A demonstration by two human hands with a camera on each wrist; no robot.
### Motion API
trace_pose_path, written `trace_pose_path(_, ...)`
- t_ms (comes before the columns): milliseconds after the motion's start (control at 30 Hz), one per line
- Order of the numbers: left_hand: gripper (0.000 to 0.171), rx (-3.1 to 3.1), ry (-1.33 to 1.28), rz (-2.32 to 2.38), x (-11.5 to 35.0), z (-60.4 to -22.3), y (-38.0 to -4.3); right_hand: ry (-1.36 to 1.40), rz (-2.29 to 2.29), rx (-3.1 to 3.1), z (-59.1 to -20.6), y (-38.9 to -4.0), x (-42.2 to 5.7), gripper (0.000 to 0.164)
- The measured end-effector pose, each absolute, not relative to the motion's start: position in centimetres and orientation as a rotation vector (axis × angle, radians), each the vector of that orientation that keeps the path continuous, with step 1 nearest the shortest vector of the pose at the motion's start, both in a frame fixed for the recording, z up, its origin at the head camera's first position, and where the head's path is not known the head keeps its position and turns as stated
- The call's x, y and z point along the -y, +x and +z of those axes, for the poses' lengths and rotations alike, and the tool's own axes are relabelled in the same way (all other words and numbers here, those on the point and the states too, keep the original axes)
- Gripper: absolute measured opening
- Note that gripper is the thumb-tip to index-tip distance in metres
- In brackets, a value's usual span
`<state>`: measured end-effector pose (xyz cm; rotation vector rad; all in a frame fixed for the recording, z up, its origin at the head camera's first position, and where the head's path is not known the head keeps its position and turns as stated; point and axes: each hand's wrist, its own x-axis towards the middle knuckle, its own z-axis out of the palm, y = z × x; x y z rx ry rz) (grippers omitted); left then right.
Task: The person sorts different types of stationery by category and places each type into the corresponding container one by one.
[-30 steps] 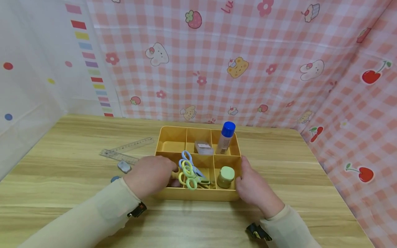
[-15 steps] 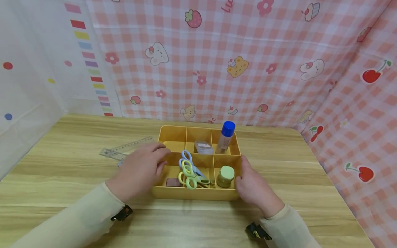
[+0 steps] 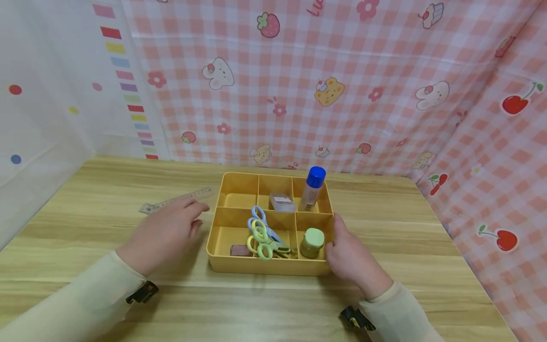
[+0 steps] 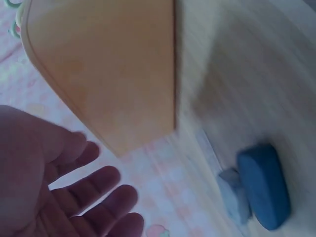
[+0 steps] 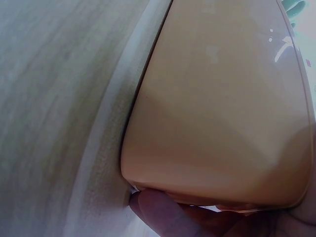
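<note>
A yellow organizer box [image 3: 269, 267] stands on the table, divided into compartments. My right hand [image 3: 356, 259] grips its right side; in the right wrist view the fingers [image 5: 165, 215] bend round the box's end wall [image 5: 217, 108]. To the left of the box, my left hand [image 3: 164, 232] holds nothing, its fingers apart and loosely bent. Close to that hand, the left wrist view has a dark blue rounded block [image 4: 264, 186] and a smaller grey block [image 4: 233, 195] on the table. Behind the left hand lies a clear ruler [image 3: 194, 195], partly hidden.
Inside the box are blue, yellow and green-handled scissors [image 3: 264, 233], a brownish block [image 3: 240, 250], a green-lidded jar [image 3: 313, 242], a clear plastic case [image 3: 282, 202] and a blue-capped glue stick [image 3: 312, 189]. Checked cloth [image 3: 273, 95] hangs behind the wooden table [image 3: 256, 308].
My left hand has come out of the front-left compartment and moved left, now over the blocks and ruler. The brownish block there has come into view. My right hand stays on the box.
</note>
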<state>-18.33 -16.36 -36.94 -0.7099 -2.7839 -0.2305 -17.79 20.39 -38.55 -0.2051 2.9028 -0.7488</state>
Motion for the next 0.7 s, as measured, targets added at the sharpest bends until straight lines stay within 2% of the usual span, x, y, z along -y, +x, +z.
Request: trace_pose_path(700, 0.047, 3.047, -0.663, -0.154, 19.8, -37.5, -16.6, -0.254, -0.763, -2.918, -38.3, -17.7, -20.4, 0.067)
